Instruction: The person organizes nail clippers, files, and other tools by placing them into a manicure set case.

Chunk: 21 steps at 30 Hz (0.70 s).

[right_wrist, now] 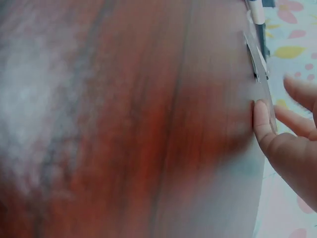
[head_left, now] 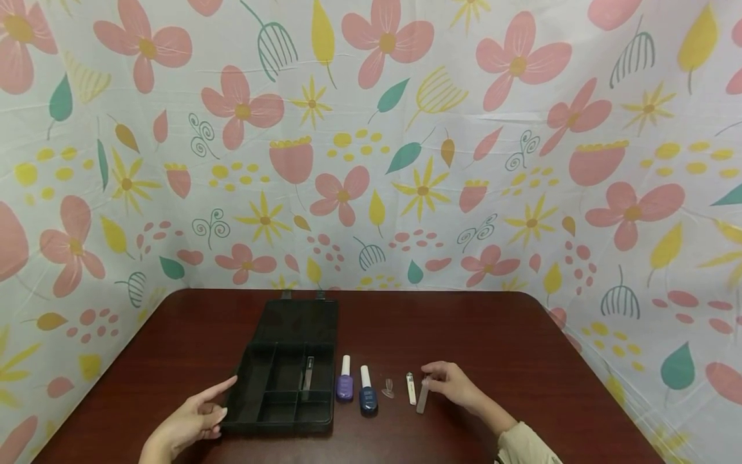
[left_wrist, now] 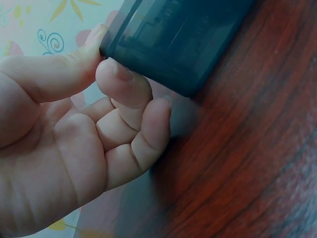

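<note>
On the reddish-brown surface (head_left: 475,332), the left hand (head_left: 188,417), unclenched, touches a black plastic compartment box (head_left: 277,426); the right hand (head_left: 455,385) pinches a translucent flat strip (head_left: 422,399), best held lightly.

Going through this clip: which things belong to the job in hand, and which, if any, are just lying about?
Likely part of the job:
- black case, touched by the left hand
- flat strip, pinched by the right hand
- probably the purple bottle, blue bottle, clear pieces, slim pale tool

Setting only:
- table
- floral cloth

No clear strays.
</note>
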Tool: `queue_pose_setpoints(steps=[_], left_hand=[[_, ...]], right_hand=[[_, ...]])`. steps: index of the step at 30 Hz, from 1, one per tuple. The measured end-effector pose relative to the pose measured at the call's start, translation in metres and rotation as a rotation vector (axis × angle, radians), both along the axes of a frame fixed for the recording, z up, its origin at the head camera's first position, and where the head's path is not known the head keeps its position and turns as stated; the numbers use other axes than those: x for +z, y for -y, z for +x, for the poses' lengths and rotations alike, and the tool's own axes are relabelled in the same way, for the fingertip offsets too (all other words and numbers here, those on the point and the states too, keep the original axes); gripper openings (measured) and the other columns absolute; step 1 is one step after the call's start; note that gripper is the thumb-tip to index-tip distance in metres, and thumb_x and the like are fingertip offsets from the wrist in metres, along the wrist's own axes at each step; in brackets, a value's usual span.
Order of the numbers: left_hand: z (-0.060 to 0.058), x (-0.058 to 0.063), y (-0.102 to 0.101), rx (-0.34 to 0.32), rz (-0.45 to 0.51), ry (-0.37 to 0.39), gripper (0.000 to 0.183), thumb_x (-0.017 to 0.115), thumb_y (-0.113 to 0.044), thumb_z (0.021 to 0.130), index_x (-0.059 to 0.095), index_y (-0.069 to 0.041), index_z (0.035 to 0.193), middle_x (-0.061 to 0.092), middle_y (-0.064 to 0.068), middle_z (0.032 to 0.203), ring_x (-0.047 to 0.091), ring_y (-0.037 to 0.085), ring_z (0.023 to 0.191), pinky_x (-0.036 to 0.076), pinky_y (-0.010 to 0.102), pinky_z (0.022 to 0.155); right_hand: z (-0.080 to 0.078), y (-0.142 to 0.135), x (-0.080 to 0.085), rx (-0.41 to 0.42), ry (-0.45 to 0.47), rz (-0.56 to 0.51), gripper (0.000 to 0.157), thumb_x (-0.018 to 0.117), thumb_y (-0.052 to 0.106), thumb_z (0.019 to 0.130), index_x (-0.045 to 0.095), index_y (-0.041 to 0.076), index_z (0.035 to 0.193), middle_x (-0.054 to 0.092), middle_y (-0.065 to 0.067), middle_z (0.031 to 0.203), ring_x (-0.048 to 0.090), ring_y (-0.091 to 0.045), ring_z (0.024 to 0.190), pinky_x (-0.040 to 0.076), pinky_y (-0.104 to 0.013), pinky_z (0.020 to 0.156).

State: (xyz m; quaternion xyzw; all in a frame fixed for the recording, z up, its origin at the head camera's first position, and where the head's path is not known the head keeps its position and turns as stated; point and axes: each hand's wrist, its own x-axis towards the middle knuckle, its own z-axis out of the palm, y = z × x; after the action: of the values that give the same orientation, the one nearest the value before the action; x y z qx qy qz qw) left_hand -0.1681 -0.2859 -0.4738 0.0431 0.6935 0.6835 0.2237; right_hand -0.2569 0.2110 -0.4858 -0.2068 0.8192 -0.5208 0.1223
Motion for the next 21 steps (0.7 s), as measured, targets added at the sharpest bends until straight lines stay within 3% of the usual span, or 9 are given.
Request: queue_pose_setpoints(steps=[3,10,21], left_hand=[[0.0002,-0.0001,-0.0002,0.000,-0.003,-0.007,0.065,0.054,-0.011,0.090,0.016,-0.001,0.141,0.050,0.003,0.074,0.051,0.016,0.065,0.046,0.033,0.065],[0.0009,-0.0008,0.0002,-0.001,-0.010,-0.014,0.065,0.055,-0.012,0.090,0.016,-0.002,0.141,0.049,0.002,0.074,0.051,0.015,0.065,0.046,0.034,0.065],[0.0007,0.0003,-0.0004,0.003,-0.016,-0.012,0.066,0.054,-0.013,0.090,0.014,0.000,0.141,0.049,0.002,0.074,0.050,0.016,0.065,0.046,0.035,0.065]], right_hand=[[-0.0007,0.0010,-0.0009,-0.044,0.025,-0.040,0.033,0.052,-0.001,0.088,0.046,-0.022,0.112,0.051,-0.030,0.107,0.056,-0.028,0.087,0.049,-0.033,0.069],[-0.0039,0.0030,-0.0066,-0.120,0.012,-0.190,0.033,0.047,-0.015,0.082,0.039,-0.028,0.111,0.051,-0.034,0.099,0.057,-0.023,0.081,0.050,-0.032,0.066],[-0.0043,0.0052,-0.0050,-0.349,0.209,-0.366,0.043,0.053,-0.016,0.080,0.033,-0.026,0.117,0.060,-0.022,0.090,0.062,-0.021,0.075,0.050,-0.035,0.067]])
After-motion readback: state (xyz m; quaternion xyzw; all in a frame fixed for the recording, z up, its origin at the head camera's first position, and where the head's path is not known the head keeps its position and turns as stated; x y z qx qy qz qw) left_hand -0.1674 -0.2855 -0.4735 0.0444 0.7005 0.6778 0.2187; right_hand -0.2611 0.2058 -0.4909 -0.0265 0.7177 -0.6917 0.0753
